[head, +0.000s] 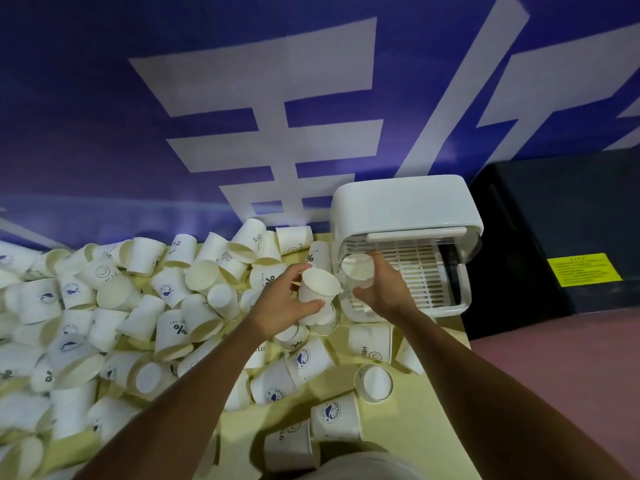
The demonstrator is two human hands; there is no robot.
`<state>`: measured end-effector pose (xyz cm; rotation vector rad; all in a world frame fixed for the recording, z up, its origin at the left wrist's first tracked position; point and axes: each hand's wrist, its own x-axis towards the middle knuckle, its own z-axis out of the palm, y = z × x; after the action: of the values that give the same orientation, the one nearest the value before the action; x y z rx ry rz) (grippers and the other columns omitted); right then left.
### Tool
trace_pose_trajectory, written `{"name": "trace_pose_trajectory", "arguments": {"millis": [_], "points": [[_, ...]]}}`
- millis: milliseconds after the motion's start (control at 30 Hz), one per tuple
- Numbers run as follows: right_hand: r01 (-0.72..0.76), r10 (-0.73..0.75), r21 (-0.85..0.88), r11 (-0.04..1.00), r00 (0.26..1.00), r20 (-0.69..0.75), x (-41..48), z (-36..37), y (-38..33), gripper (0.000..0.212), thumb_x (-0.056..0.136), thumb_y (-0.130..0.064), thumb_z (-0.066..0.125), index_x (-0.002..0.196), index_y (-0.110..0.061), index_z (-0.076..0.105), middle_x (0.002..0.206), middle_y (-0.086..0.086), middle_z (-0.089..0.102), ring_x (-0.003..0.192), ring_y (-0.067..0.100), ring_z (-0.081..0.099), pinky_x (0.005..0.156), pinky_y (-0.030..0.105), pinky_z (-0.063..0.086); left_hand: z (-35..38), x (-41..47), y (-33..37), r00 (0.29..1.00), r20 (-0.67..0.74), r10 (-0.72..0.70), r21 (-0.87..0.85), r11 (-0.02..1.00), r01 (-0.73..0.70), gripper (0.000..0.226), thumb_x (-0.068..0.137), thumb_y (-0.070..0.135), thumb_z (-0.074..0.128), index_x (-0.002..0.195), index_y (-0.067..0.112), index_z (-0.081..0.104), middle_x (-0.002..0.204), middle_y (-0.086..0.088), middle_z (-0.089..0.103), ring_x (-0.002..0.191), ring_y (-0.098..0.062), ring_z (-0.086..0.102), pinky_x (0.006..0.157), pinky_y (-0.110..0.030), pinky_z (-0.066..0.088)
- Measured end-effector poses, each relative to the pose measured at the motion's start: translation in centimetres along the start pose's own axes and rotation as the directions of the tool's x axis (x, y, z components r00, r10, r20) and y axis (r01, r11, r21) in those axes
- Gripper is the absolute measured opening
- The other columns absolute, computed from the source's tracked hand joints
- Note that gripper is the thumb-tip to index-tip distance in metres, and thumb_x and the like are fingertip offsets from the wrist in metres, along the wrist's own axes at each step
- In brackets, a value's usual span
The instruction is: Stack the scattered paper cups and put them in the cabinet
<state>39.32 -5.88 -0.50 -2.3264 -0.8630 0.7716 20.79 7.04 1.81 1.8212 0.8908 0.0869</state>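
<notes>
Several white paper cups lie scattered over a pale yellow table. My left hand grips a short stack of cups, tilted with its mouth up, just left of the cabinet. My right hand holds a single cup at the open front of the small white cabinet, over its slatted rack.
The cabinet's clear door is lifted. A blue wall with large white characters rises behind the table. A black box with a yellow label stands to the right, beyond the table's edge. Loose cups lie close to my body.
</notes>
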Motion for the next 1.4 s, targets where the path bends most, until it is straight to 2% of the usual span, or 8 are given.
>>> {"name": "trace_pose_trajectory", "arguments": {"millis": [200,433,567,800,900,1033,1167,1400], "points": [[-0.029,0.029,-0.018,0.999,1.0,0.005,0.9,1.1,0.0,0.084,0.077,-0.02,0.079,0.149,-0.02,0.036,0.137,0.011,0.055,0.121,0.031,0.055,0.098,0.043,0.05,-0.2,0.7,-0.3,1.0,-0.009,-0.029,-0.001,1.0,0.029,0.067,0.076,0.029,0.085,0.133,0.033,0.05,0.118,0.013,0.06,0.107,-0.006,0.057,0.065,-0.008,0.049],[-0.091,0.086,-0.141,0.986,0.995,-0.042,1.5,1.8,0.7,0.077,0.08,-0.023,0.077,0.147,-0.026,0.039,0.135,0.011,0.052,0.123,0.033,0.05,0.097,0.043,0.05,0.0,1.1,-0.7,0.999,-0.009,-0.046,-0.012,0.999,0.046,0.068,0.076,0.029,0.085,0.134,0.035,0.049,0.119,0.015,0.06,0.107,-0.003,0.057,0.078,-0.017,0.048],[-0.117,0.114,-0.111,0.987,0.993,-0.034,1.7,2.4,0.9,0.079,0.079,-0.015,0.076,0.148,-0.024,0.038,0.135,0.013,0.051,0.123,0.033,0.051,0.101,0.043,0.049,-0.4,1.2,-0.6,0.999,0.01,-0.044,-0.001,0.999,0.044,0.069,0.076,0.029,0.084,0.135,0.034,0.048,0.121,0.014,0.059,0.106,-0.002,0.056,0.082,-0.02,0.048],[-0.137,0.135,-0.1,0.986,0.991,-0.023,1.9,2.8,1.0,0.083,0.077,-0.01,0.076,0.149,-0.017,0.035,0.137,0.016,0.049,0.124,0.034,0.049,0.104,0.044,0.048,-0.8,1.4,-0.1,0.998,-0.014,-0.053,-0.005,0.999,0.053,0.065,0.077,0.029,0.083,0.132,0.033,0.049,0.119,0.015,0.058,0.103,-0.001,0.056,0.072,-0.012,0.046],[-0.107,0.107,-0.082,0.991,0.994,-0.001,1.9,2.8,1.1,0.083,0.078,-0.015,0.076,0.15,-0.016,0.033,0.138,0.017,0.047,0.124,0.035,0.048,0.105,0.042,0.045,-0.7,1.3,-0.3,0.999,-0.004,-0.051,-0.004,0.999,0.051,0.065,0.078,0.029,0.083,0.133,0.034,0.049,0.119,0.015,0.058,0.104,-0.001,0.056,0.074,-0.013,0.045],[-0.073,0.074,-0.096,0.993,0.997,0.006,1.4,2.5,1.1,0.078,0.079,-0.028,0.081,0.143,-0.014,0.039,0.131,0.017,0.05,0.115,0.035,0.054,0.097,0.041,0.049,-0.5,1.1,-0.3,0.999,-0.006,-0.05,0.001,0.999,0.05,0.067,0.077,0.03,0.083,0.134,0.034,0.048,0.12,0.015,0.059,0.104,0.001,0.056,0.078,-0.015,0.046],[-0.072,0.074,-0.157,0.985,0.997,0.011,0.6,1.9,1.2,0.071,0.077,-0.024,0.082,0.136,-0.016,0.042,0.128,0.014,0.053,0.11,0.031,0.056,0.09,0.041,0.053,-0.4,0.9,0.0,0.999,-0.013,-0.041,-0.005,0.999,0.041,0.067,0.077,0.029,0.083,0.134,0.033,0.048,0.119,0.016,0.059,0.104,0.001,0.056,0.08,-0.018,0.047],[-0.116,0.128,-0.165,0.979,0.99,0.066,-0.6,1.0,1.2,0.091,0.075,-0.024,0.086,0.148,-0.016,0.031,0.139,0.016,0.046,0.123,0.035,0.052,0.101,0.044,0.05,0.1,0.3,0.4,1.0,0.0,-0.006,-0.002,1.0,0.006,0.07,0.078,0.029,0.083,0.136,0.033,0.045,0.123,0.015,0.057,0.111,-0.005,0.055,0.088,-0.023,0.046]]}}
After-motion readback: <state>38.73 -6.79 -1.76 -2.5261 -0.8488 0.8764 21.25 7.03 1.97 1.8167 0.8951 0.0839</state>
